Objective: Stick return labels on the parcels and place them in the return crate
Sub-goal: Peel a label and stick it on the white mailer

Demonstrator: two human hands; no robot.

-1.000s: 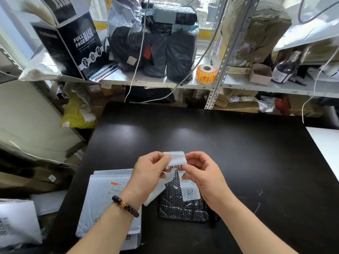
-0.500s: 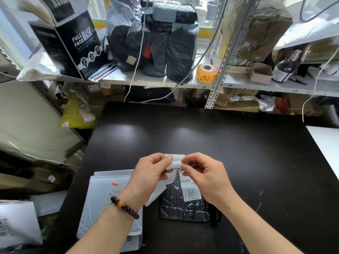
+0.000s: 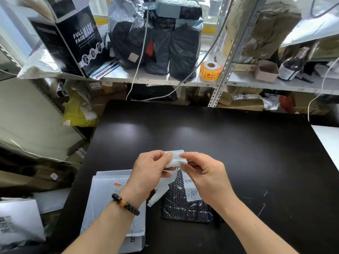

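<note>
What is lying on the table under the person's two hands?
A black bubble-wrap parcel with a white barcode label lies on the black table below the hands, beside white mailers. The hands and the return label cover its top edge.

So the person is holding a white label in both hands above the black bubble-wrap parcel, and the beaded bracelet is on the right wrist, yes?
Nearly. The head view shows the beaded bracelet on the left wrist, not the right. The rest holds: the left hand and right hand both pinch the white label above the black bubble-wrap parcel.
</note>
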